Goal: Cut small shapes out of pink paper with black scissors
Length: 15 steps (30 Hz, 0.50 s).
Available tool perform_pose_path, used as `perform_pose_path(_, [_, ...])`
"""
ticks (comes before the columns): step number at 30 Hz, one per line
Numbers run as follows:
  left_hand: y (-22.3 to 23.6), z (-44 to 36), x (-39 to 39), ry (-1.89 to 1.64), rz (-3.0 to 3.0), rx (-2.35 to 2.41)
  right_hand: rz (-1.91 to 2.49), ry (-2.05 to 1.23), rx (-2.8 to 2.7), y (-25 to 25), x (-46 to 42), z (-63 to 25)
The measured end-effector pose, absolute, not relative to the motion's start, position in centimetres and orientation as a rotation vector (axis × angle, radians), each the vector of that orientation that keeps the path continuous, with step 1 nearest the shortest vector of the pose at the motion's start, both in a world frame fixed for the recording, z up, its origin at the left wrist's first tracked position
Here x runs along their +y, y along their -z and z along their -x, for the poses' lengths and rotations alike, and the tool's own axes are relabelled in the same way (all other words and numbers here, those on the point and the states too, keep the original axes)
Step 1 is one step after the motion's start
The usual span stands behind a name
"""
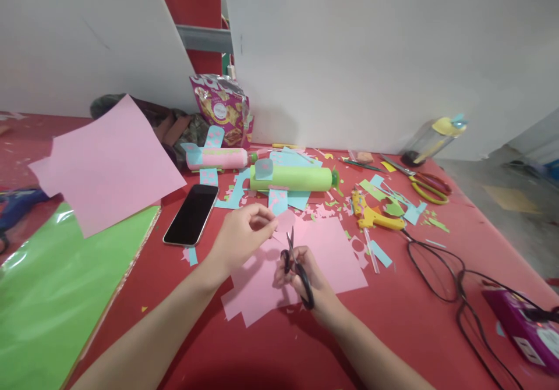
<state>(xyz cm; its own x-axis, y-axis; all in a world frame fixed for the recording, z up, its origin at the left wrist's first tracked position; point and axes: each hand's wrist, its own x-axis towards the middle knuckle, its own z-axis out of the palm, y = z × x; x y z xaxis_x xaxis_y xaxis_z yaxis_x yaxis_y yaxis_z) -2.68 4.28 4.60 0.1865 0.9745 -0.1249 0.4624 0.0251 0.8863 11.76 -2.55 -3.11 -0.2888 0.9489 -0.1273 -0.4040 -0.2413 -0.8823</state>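
Note:
My right hand (312, 282) has its fingers in the black handles of a pair of scissors (304, 279), blades pointing away from me. At the blade tips is a small piece of pink paper (286, 221), pinched at its left edge by my left hand (244, 236). Beneath both hands lie larger sheets of pink paper (336, 256) with cut edges. Just beyond them, a green paper tube (301, 178) with light blue flaps lies on its side. A pink paper tube (222, 158) with spotted blue flaps rests behind it to the left.
A phone (192, 215) and a large pink sheet (113, 163) over green sheets (65, 297) are left. A yellow glue gun (375, 218), its cable (460, 279), yellow-and-red-handled scissors (428, 186), a bottle (432, 139) and a purple power box (524, 326) are right. A snack bag (222, 110) stands behind.

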Motion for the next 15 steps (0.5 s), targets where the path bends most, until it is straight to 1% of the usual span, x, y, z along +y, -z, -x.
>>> perform_pose_path(9, [-4.5,2.4,4.1,-0.704,-1.64,1.389,0.821,-1.751,-0.907,2.1,-2.5,-12.0])
perform_pose_path(15, [-4.4,2.3,4.0,-0.7,-1.656,1.384,0.814,-1.75,-0.931,2.2,-2.5,-12.0])
